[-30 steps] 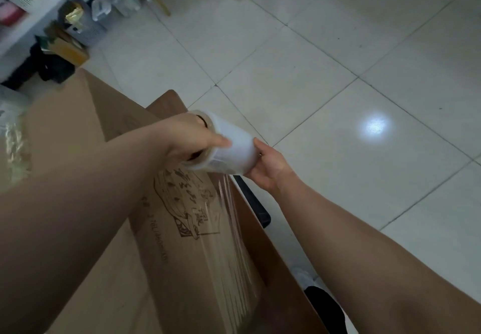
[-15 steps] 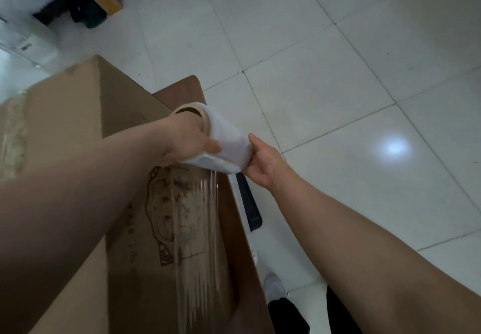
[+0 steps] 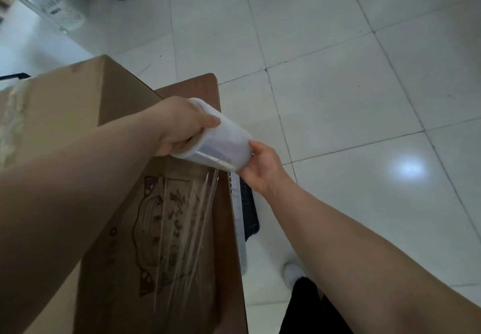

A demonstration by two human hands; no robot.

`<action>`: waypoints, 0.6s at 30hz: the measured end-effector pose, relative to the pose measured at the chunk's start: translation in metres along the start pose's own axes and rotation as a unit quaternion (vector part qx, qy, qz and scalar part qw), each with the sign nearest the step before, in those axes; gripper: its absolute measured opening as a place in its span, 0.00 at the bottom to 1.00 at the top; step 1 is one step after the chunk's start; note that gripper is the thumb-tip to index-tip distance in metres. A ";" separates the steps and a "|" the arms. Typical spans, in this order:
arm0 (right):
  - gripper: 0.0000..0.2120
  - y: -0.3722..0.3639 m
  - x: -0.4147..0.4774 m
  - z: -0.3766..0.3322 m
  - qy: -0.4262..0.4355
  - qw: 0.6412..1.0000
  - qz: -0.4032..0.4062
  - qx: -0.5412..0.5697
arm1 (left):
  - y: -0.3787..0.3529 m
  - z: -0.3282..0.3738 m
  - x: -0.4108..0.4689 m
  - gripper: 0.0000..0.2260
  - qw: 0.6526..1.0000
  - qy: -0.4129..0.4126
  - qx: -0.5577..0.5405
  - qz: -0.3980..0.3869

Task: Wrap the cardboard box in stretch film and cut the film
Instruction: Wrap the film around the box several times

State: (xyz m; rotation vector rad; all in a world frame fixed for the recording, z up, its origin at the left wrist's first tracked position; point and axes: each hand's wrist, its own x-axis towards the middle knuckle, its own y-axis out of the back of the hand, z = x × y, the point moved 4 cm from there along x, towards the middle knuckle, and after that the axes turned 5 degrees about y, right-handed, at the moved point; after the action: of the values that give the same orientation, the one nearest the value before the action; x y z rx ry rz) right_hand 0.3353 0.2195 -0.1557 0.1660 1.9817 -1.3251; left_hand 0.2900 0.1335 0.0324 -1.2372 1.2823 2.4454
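Note:
A large brown cardboard box (image 3: 78,94) with a dark printed drawing on its near side stands on a brown table (image 3: 229,229). Both hands hold a roll of clear stretch film (image 3: 221,142) sideways above the box's right side. My left hand (image 3: 179,125) grips the roll's left end. My right hand (image 3: 260,167) grips its right end. A sheet of film (image 3: 182,229) runs from the roll down over the printed side, wrinkled into streaks.
White floor tiles (image 3: 338,99) spread to the right with a bright light reflection. A dark flat object (image 3: 250,211) lies below the table's right edge. My white shoe (image 3: 292,273) shows at the bottom. Dark bags and white equipment stand at the top left.
The roll and both hands have shifted slightly right and down along the box's side, with more film drawn out. The view has swung, so the box's far corner sits nearer the centre.

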 end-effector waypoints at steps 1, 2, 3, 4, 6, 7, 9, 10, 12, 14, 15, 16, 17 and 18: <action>0.15 -0.003 0.002 -0.003 0.002 1.000 0.000 -0.011 | 0.002 0.001 0.002 0.16 0.999 -0.009 0.031 0.010; 0.14 -0.006 0.002 -0.006 0.004 1.000 0.002 -0.023 | 0.005 0.002 0.003 0.18 0.997 -0.022 0.072 0.024; 0.14 -0.010 0.004 -0.009 0.006 0.999 0.005 -0.036 | 0.008 0.005 0.004 0.18 0.992 -0.036 0.117 0.036; 0.14 -0.014 0.006 -0.012 0.006 0.999 0.006 -0.049 | 0.011 0.009 0.004 0.18 0.985 -0.052 0.161 0.045; 0.17 -0.024 0.011 -0.016 0.005 0.998 0.010 -0.069 | 0.015 0.019 0.002 0.16 0.964 -0.084 0.245 0.051; 0.18 -0.028 0.015 -0.017 0.003 0.997 0.013 -0.071 | 0.018 0.022 0.002 0.15 0.955 -0.098 0.277 0.048; 0.19 -0.035 0.022 -0.016 -0.001 0.997 0.023 -0.068 | 0.024 0.026 0.005 0.13 0.944 -0.117 0.308 0.039; 0.19 -0.037 0.025 -0.016 -0.001 0.998 0.026 -0.062 | 0.028 0.028 0.008 0.13 0.944 -0.121 0.305 0.039; 0.20 -0.040 0.030 -0.015 0.001 0.999 0.028 -0.031 | 0.036 0.028 0.019 0.15 0.963 -0.110 0.245 0.024; 0.19 -0.043 0.035 -0.015 0.005 1.000 0.017 -0.004 | 0.038 0.029 0.028 0.18 0.989 -0.079 0.126 -0.016; 0.18 -0.044 0.036 -0.016 0.008 1.000 0.011 0.002 | 0.038 0.031 0.033 0.20 0.995 -0.063 0.073 -0.028; 0.16 -0.046 0.039 -0.017 0.010 1.000 0.007 0.010 | 0.037 0.033 0.037 0.20 0.998 -0.048 0.035 -0.033; 0.14 -0.048 0.041 -0.018 0.012 1.000 0.005 0.018 | 0.036 0.035 0.041 0.19 0.999 -0.036 0.009 -0.033; 0.14 -0.050 0.043 -0.019 0.010 1.000 0.002 0.022 | 0.036 0.039 0.044 0.17 0.999 -0.032 -0.007 -0.028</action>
State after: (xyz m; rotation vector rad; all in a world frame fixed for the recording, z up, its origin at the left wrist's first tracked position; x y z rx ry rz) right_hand 0.2702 0.2007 -0.1418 0.2059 1.9680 -1.3701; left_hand 0.2216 0.1277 0.0363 -1.1727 1.1992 2.4373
